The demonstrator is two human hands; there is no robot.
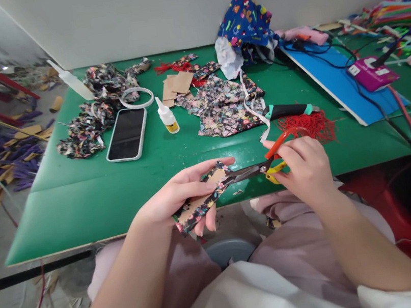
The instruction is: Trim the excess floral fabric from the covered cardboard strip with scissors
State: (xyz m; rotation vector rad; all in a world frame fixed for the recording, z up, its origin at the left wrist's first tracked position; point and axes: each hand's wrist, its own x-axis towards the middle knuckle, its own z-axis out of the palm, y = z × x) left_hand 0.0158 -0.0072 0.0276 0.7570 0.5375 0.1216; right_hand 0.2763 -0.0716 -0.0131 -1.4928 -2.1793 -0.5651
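My left hand (186,194) grips a flat cardboard strip (195,208) edged with dark floral fabric (219,193), thumb on top and fingers beneath. In my right hand (306,167) is a pair of scissors (247,172) with one orange and one yellow handle. The blades point left, with their tips at the right end of the fabric-edged strip. Whether they are cutting into the fabric I cannot tell. Beyond my hands lie floral fabric pieces (222,108), plain cardboard pieces (179,84) and a small glue bottle (168,117).
A phone (127,134), a white ring (137,98), a bunched floral cloth (88,128) and a taller white bottle (73,81) occupy the table's left side. A black-handled cutter (287,110), red threads (312,128), a blue board (329,79) with cables and a purple box (372,73) lie right.
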